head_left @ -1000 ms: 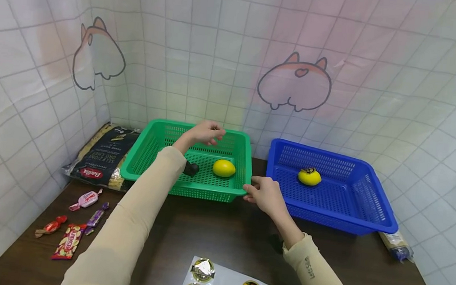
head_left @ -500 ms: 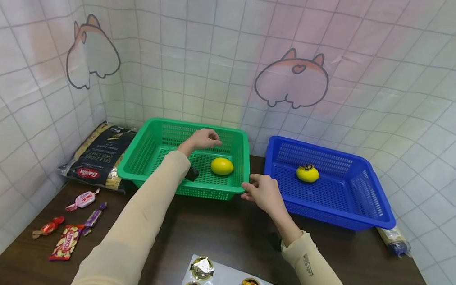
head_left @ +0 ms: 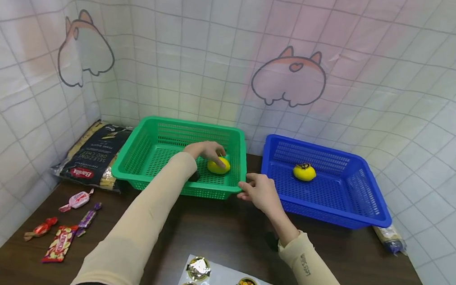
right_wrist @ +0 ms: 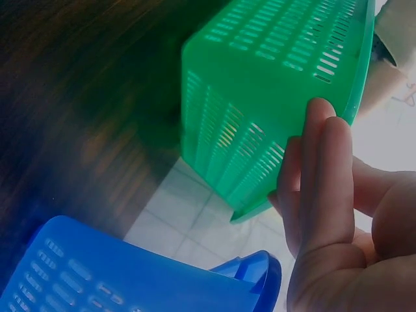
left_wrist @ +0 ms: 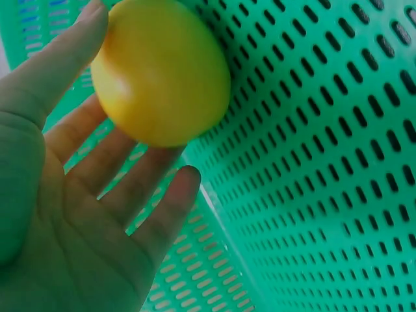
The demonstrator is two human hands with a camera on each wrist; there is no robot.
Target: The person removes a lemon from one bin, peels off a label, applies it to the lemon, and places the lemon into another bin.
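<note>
A yellow lemon (head_left: 218,166) lies at the right side of the green plastic basket (head_left: 193,123). My left hand (head_left: 208,150) reaches into the basket from the left, right at the lemon. In the left wrist view, the thumb of my left hand (left_wrist: 84,195) overlaps one edge of the lemon (left_wrist: 166,75) and the extended fingers spread behind and below it. At the basket's front right corner, my right hand (head_left: 261,192) pinches the rim. The right wrist view shows the fingers of that hand (right_wrist: 328,195) against the outside of the green basket (right_wrist: 250,81).
To the right stands a blue basket (head_left: 333,192) holding a lemon with a sticker (head_left: 304,172). A pasta bag (head_left: 94,155) and several wrapped candies (head_left: 60,243) lie left. A sticker sheet (head_left: 226,276) lies in front, and a small packet (head_left: 390,238) at the far right.
My left hand has come down and forward from above the green basket to the lemon in it. My right hand stays on the basket's corner. The head view has shifted slightly.
</note>
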